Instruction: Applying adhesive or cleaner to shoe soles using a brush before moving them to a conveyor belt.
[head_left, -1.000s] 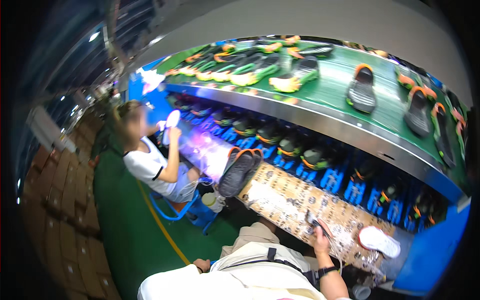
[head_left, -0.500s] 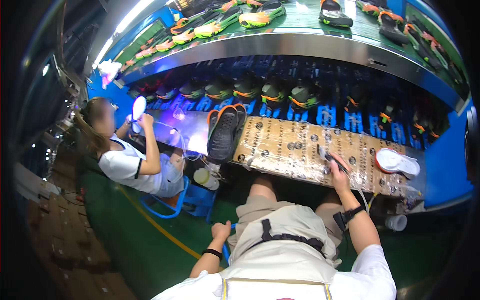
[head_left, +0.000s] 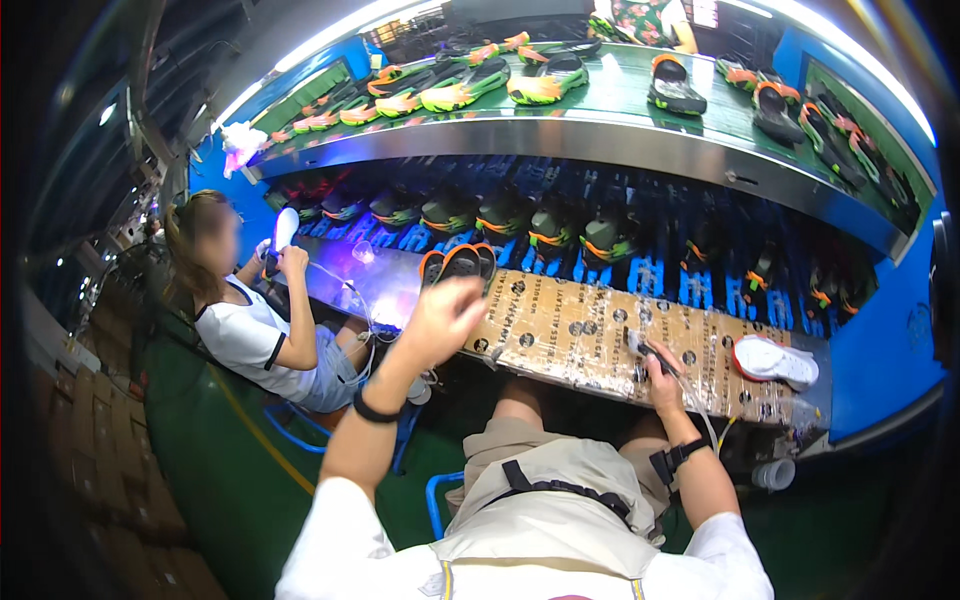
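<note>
My left hand [head_left: 445, 322] is raised over the left end of the bench, in front of dark clog-like shoe pieces with orange rims [head_left: 466, 262], partly hiding them. Its fingers look loosely apart and nothing shows in them; whether they touch the shoe pieces cannot be told. In my right hand [head_left: 664, 378] is a slim dark brush-like tool [head_left: 637, 343], with a pale tube trailing from it. The tool's tip is over the cardboard-covered benchtop [head_left: 560, 330]. To the right of that hand, a white shoe piece with a red edge [head_left: 776, 362] lies on the bench.
Black, orange and green shoes stand on blue holders [head_left: 645, 278] behind the bench. Above runs a green conveyor [head_left: 620, 100] carrying similar shoes. At my left a seated co-worker [head_left: 255, 310] holds a white sole [head_left: 286, 228]. A white cup [head_left: 773, 474] is below the bench's right end.
My left hand has risen from beside my seat to the shoe pieces on the bench. My right hand still holds the tool over the cardboard. The view has tilted up slightly.
</note>
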